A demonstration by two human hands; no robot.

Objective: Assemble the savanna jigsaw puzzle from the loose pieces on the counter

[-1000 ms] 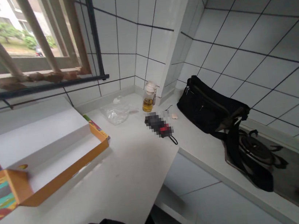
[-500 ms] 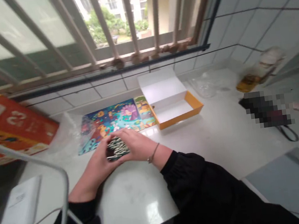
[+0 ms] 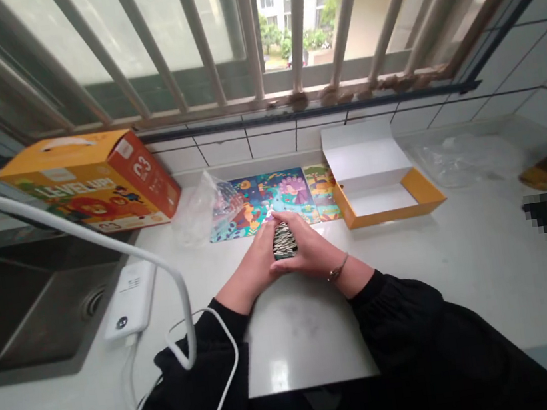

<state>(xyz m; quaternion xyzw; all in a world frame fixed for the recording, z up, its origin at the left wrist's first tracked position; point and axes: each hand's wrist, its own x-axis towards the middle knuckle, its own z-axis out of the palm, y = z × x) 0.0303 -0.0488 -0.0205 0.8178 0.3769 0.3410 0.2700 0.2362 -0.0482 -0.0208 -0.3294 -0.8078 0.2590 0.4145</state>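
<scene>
My left hand (image 3: 253,259) and my right hand (image 3: 307,249) meet above the white countertop (image 3: 302,342), cupped around a small black-and-white patterned block (image 3: 283,240). Its exact nature is hard to tell, and the fingers hide part of it. Just beyond my fingertips lies a colourful illustrated picture board (image 3: 273,201), which they appear close to or touching. A thin bracelet circles my right wrist. Both black sleeves reach the forearms.
An orange printed carton (image 3: 92,182) and a crumpled clear plastic bag (image 3: 198,211) stand at the back left. To the right sits an open white-and-orange box (image 3: 376,181). A white power bank (image 3: 129,298) with a white cable lies beside a steel sink (image 3: 29,304).
The view has swung left from the tiled corner to the barred window, bringing the sink and carton in. Both hands have come into view, holding the block, and now sit more centrally.
</scene>
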